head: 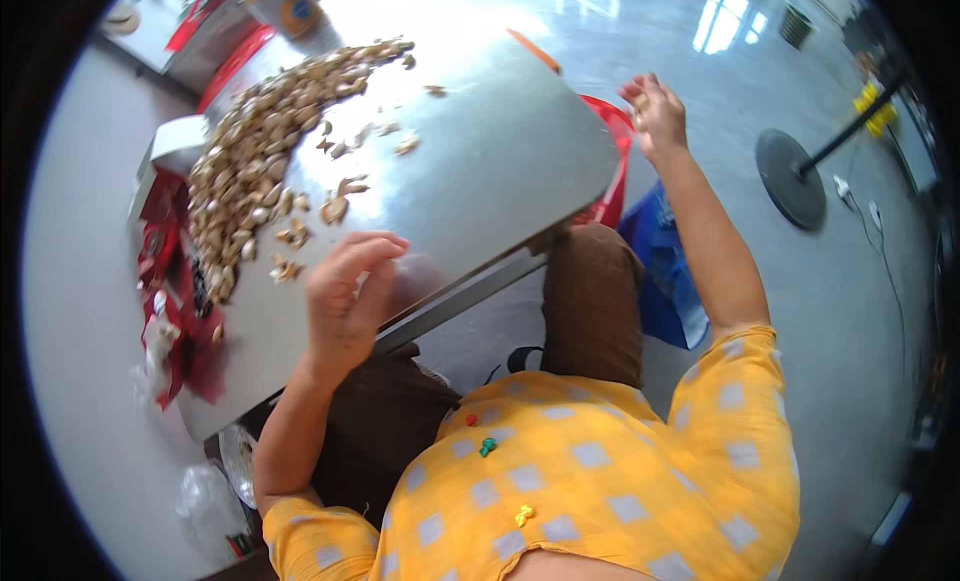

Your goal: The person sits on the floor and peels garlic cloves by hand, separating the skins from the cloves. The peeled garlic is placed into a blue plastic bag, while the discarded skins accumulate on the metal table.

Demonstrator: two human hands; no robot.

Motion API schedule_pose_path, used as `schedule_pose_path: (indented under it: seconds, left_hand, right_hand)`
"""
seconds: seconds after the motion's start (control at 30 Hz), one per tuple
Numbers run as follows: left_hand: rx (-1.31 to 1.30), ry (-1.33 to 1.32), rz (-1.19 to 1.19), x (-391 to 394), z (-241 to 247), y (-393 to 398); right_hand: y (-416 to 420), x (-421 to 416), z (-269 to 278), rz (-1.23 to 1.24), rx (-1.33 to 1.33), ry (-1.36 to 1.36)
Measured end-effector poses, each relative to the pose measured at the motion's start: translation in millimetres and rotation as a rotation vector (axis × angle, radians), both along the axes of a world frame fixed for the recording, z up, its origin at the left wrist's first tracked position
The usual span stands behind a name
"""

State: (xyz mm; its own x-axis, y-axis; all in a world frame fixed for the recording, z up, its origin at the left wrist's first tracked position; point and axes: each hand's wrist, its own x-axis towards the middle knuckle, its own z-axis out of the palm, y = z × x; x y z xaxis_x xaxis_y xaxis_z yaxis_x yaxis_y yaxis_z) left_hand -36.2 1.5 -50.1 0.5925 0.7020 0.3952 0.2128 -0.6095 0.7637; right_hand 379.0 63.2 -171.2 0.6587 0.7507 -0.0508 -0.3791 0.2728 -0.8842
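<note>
A long pile of unpeeled garlic cloves (251,149) lies along the left side of the metal-topped table (465,153). Loose cloves and bits of garlic skin (334,209) are scattered beside it. Over the table's near edge is my left hand (352,296), fingers curled and thumb raised; whether something small sits between them cannot be told. My right hand (654,115) is out past the table's right corner, above the rim of a red plastic basin (616,127). It has a pale clove-like piece (640,114) at its fingers. An orange-handled tool (534,50) rests at the far right edge.
A blue bag (664,266) stands on the floor right of my knee. Farther right is a round black stand base (790,177) with a pole, near cables. Red plastic wrapping (176,318) lies on the table's left edge. A tin (285,10) stands at the back.
</note>
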Motion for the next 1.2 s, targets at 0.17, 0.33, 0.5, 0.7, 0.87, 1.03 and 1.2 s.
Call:
schedule_pose_path:
  seconds: [0.17,0.33,0.5,0.7,0.87,1.03,1.2]
  left_hand:
    - [0.114,0.138,-0.158,-4,3,-12]
    - [0.283,0.176,-0.279,0,-2,-16]
    - [0.397,0.186,-0.406,20,-9,-1]
    - [0.532,0.126,-0.437,24,-24,17]
    - [0.472,0.087,-0.479,17,-25,20]
    - [0.361,0.068,-0.471,10,-30,21]
    - [0.350,0.137,-0.475,7,-32,21]
  right_hand:
    - [21,37,-56,-0.047,-0.209,-0.387]
    - [6,-15,42,0.126,-0.125,-0.428]
    - [-3,-96,122,0.419,0.045,-0.808]
    - [19,-207,151,0.925,0.151,-1.282]
    - [43,-261,152,1.025,0.038,-1.617]
    - [57,-273,132,0.976,0.071,-1.722]
    - [60,-274,127,0.977,0.123,-1.748]
